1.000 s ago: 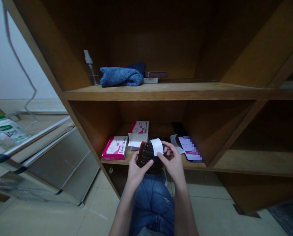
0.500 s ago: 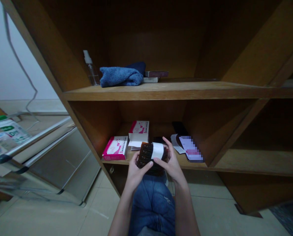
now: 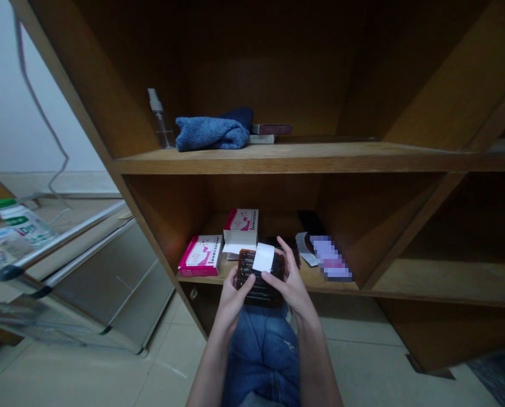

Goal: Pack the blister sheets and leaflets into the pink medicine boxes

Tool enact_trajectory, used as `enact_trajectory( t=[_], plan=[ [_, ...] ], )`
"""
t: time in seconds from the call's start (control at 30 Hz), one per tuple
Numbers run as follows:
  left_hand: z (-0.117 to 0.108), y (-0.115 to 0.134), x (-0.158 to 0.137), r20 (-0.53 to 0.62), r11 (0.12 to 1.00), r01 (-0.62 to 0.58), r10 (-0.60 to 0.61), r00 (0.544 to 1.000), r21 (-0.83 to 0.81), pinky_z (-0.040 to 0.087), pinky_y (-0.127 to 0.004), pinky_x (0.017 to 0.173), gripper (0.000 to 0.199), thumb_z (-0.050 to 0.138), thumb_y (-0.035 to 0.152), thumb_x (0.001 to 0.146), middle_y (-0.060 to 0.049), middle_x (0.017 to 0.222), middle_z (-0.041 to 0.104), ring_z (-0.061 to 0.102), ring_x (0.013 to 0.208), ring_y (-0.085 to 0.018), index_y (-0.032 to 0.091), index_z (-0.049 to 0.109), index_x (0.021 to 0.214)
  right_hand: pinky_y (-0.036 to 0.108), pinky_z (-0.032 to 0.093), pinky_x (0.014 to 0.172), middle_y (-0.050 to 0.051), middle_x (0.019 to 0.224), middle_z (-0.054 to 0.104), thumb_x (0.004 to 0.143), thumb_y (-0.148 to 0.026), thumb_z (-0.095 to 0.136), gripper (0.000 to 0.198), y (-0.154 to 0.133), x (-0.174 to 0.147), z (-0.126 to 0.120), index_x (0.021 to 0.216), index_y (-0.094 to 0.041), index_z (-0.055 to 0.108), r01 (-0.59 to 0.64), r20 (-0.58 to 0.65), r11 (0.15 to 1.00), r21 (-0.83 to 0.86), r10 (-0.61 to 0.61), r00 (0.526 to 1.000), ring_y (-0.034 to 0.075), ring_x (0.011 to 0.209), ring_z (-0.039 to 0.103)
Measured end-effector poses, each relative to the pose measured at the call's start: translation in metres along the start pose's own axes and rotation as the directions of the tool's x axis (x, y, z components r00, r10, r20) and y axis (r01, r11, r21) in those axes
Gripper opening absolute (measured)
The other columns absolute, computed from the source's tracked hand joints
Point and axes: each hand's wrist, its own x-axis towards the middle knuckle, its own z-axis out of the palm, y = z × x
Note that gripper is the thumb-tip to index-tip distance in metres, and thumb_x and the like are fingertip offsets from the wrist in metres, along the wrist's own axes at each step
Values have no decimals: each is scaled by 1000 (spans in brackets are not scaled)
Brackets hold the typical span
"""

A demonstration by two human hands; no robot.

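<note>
Between both hands is a pack of dark brown vials (image 3: pixel 252 285), side by side, with a white paper label (image 3: pixel 263 258) across its upper part. My left hand (image 3: pixel 236 294) grips its left edge, thumb on the front. On the right edge, my right hand (image 3: pixel 289 281) holds it with the thumb near the label and the index finger raised. The pack is tilted above my lap, in front of the lower shelf. Behind it, an opened pink-and-white box (image 3: pixel 241 220) has its flap hanging toward me. A second pink-and-white box (image 3: pixel 201 254) lies left of that one.
A blurred-out printed packet (image 3: pixel 331 257) and a dark object (image 3: pixel 310 220) lie at the right of the lower shelf. Above, the upper shelf (image 3: pixel 320 164) bears a spray bottle (image 3: pixel 162 124), a blue towel (image 3: pixel 212 134) and flat boxes (image 3: pixel 273 129). A metal-railed cart (image 3: pixel 95 271) stands left.
The pack has turned in my hands, so its vials now run sideways more evenly and the label sits further left. My hands stay on both edges.
</note>
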Motion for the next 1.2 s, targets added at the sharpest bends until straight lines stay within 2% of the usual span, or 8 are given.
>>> enact_trajectory(
  t=[0.13,0.27,0.6,0.8,0.93,1.03,1.13,1.2],
  plan=[
    [0,1,-1,23,1000,-14,14,1000,12,46,-31,87,46,75,35,61,-9,100,68,62,95,-22,15,62,101,38,45,89,5,103,61,78,-42,59,47,1,5,5,121,-26,48,-33,-164,997,77,45,985,21,99,58],
    [2,1,-3,68,1000,-18,16,998,22,45,-30,86,45,74,34,64,-8,100,68,62,96,-21,16,61,103,34,47,81,4,96,63,72,-40,65,44,5,8,5,112,-24,54,-49,-253,997,66,64,965,20,92,59],
    [1,-1,-3,89,999,-2,-1,996,34,46,-31,84,49,74,37,62,-9,97,69,62,94,-22,14,60,103,37,41,88,3,104,64,75,-33,63,48,1,4,-5,120,-26,46,-53,-81,998,23,55,995,21,99,56],
    [-1,2,-5,125,1000,18,-21,992,20,46,-31,85,55,78,30,57,-9,97,69,63,92,-22,14,59,106,40,36,96,2,103,63,78,-33,59,48,0,5,-7,123,-26,44,-30,-13,997,-67,29,999,21,103,55],
    [-5,5,-3,67,999,32,-30,997,-22,47,-29,83,52,79,28,57,-9,97,70,64,90,-20,14,60,104,38,39,94,2,99,64,78,-34,60,49,0,12,1,123,-27,44,-23,42,996,-84,27,999,20,100,56],
    [-11,8,2,-8,993,65,-66,998,-100,48,-27,80,50,79,28,56,-8,96,70,65,87,-19,14,61,101,37,44,88,4,103,64,84,-42,50,42,3,29,6,123,-26,45,-43,116,999,-21,45,992,21,97,59],
    [-17,14,10,-55,973,107,-120,991,-205,50,-25,74,46,77,29,59,-6,90,71,66,81,-18,14,62,100,37,47,83,8,120,57,88,-44,35,40,10,57,5,121,-24,47,-6,36,1000,8,5,999,22,103,58],
    [-19,21,18,-76,957,141,-165,983,-254,52,-25,69,41,74,28,64,-5,83,72,67,74,-16,15,62,101,38,44,90,9,122,56,85,-37,41,37,18,77,2,116,-21,51,100,-65,985,-139,-110,992,22,111,54]
  ],
)
